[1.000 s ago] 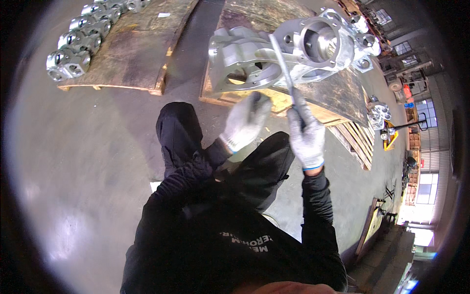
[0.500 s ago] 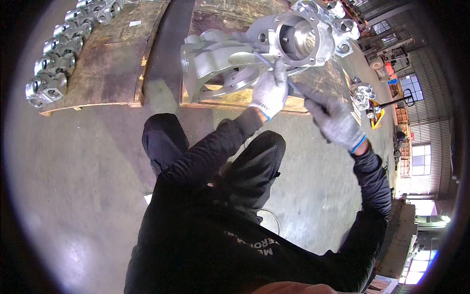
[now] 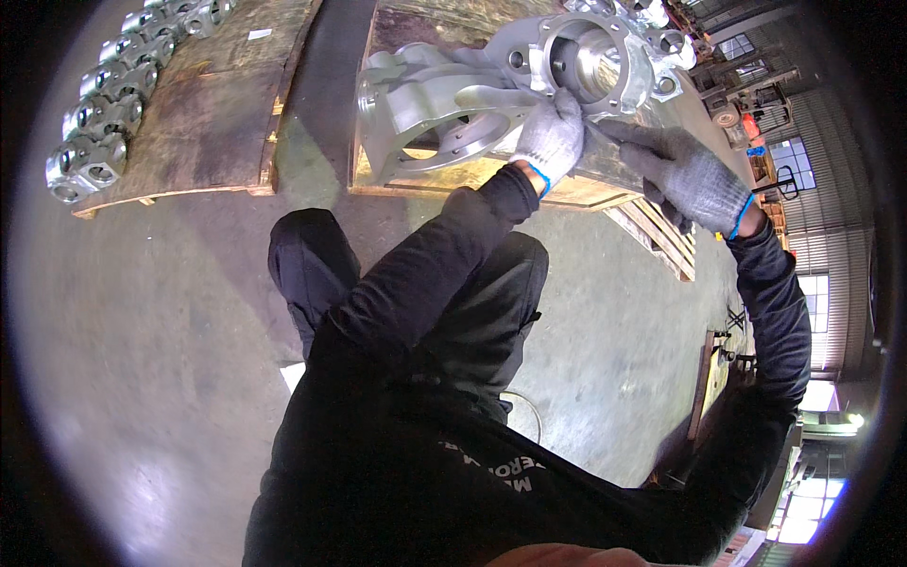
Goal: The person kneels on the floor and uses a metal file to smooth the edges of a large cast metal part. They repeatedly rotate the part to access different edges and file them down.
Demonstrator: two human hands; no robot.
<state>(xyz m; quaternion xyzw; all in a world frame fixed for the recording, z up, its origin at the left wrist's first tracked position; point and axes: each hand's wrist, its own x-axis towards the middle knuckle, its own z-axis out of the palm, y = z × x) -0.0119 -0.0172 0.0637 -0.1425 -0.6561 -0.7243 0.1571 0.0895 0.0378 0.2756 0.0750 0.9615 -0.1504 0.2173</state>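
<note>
A large silver metal casting, with a round bored opening and a wide curved window in its side, lies on a wooden pallet in front of me. My left hand, in a grey-white knit glove, is closed beside the bore, against the casting's near edge. Its fingers pinch a slim grey bar-like tool, file-like in shape. My right hand, gloved the same way, is wrapped round the tool's other end to the right, out past the casting. Most of the tool is hidden by the gloves.
On the left, a second wooden pallet carries several smaller silver castings along its far side. More castings stand behind the bore. A slatted pallet lies at the right. My knees are close to the near pallet edge.
Both hands have moved right, the right hand farther out. The tool's tip, visible left of my left hand before, no longer shows clearly. My view has shifted slightly.
</note>
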